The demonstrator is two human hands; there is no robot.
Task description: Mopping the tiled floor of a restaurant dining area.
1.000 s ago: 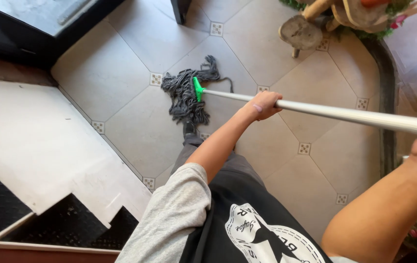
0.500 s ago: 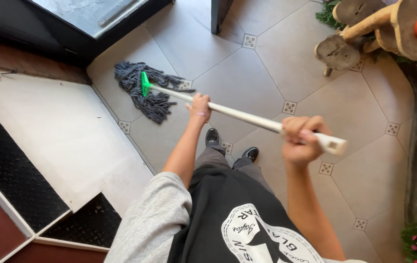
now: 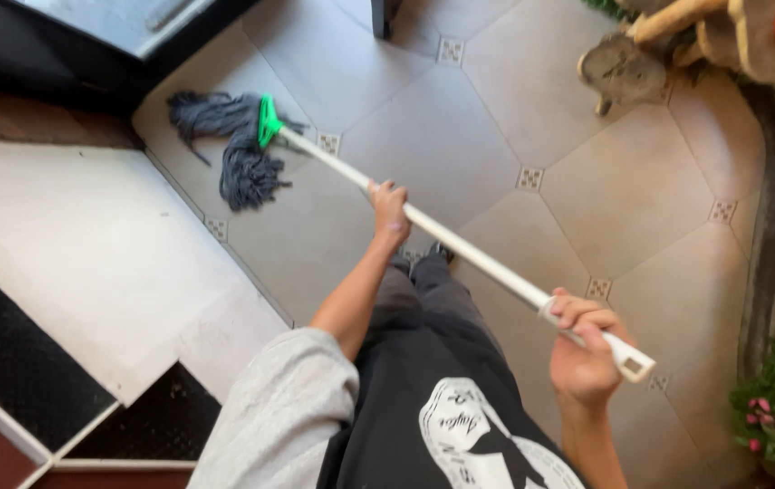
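In the head view, one white mop (image 3: 460, 244) is lying slantwise over the tiled floor (image 3: 641, 190), its single grey string head (image 3: 233, 149) resting by the step, while two hands are gripping it: left hand (image 3: 391, 210) clenched mid-handle, right hand (image 3: 585, 349) clenched near the end.

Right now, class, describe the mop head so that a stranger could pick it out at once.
Find the tan tiled floor and follow the long white mop handle up from the left hand. At its far end lies the dark grey string mop head, alone in having a bright green clamp.
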